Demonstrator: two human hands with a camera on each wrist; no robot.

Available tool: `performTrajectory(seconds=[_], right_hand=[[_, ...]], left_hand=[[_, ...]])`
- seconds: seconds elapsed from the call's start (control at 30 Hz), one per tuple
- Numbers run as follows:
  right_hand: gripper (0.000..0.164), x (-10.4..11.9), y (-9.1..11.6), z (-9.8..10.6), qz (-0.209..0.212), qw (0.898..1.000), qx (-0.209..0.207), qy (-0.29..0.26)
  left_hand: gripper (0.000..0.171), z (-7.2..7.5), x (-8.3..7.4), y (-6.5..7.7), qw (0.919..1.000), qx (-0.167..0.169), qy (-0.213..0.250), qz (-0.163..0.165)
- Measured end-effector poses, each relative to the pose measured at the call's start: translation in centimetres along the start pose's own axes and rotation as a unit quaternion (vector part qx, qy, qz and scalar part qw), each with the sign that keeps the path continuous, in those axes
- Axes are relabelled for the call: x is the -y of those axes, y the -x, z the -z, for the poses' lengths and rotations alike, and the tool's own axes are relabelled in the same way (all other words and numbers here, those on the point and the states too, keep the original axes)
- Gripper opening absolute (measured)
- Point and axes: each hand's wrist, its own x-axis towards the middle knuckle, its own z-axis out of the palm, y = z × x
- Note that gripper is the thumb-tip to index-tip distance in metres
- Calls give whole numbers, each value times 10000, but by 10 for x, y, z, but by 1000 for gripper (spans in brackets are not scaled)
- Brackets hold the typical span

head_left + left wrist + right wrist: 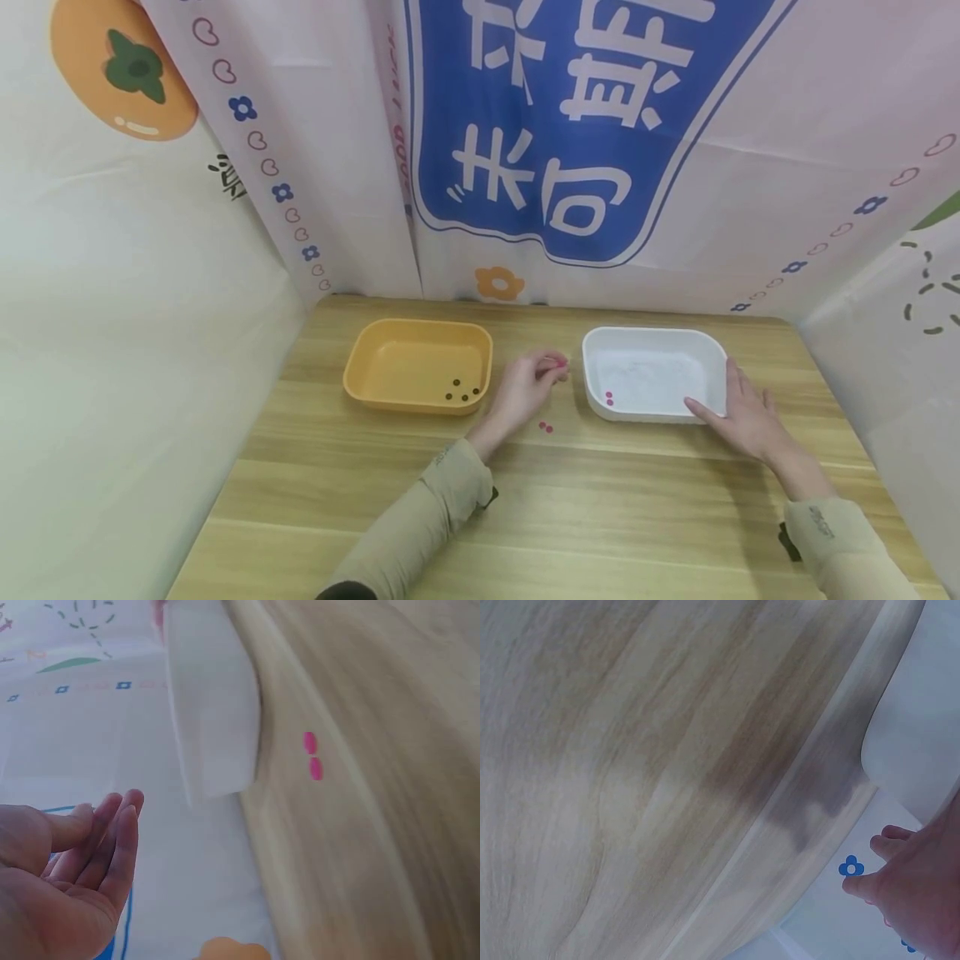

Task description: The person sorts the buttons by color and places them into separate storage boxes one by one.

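Note:
My left hand (519,390) pinches a small pink disc (562,363) between thumb and fingertips, left of the white plastic basin (655,416). In the left wrist view the fingertips hide the disc. My right hand (750,417) holds the basin's right end, its thumb over the near rim and its other fingers along the outer side. Inside the basin, two pink discs (609,398) lie at the lower left. Two more flat pink discs (313,756) lie side by side on the table, just below the left hand in the head view.
At left stands a yellow-orange basin (418,408) with several small dark discs (457,382) in its right part. Both basins stand on a wood-grain table (600,517). A printed curtain (360,233) hangs at the table's back edge, with pale sheets at both sides.

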Motion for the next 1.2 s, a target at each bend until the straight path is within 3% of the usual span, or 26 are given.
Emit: performTrajectory(seconds=[0.33,0.6,0.87,1.2], right_hand=[[121,0,0,1,12,10000,15,41],[121,-1,-1,0,16,10000,10,21],[120,0,0,1,27,10000,-14,11],[120,0,1,1,21,10000,44,-37]], left_hand=[[22,2,-19,-7,9983,-151,554,112],[19,-12,-27,-17,9969,-55,781,-95],[15,-32,-35,-27,9965,-20,407,-733],[15,-48,-36,-31,9941,7,-83,-1082]])
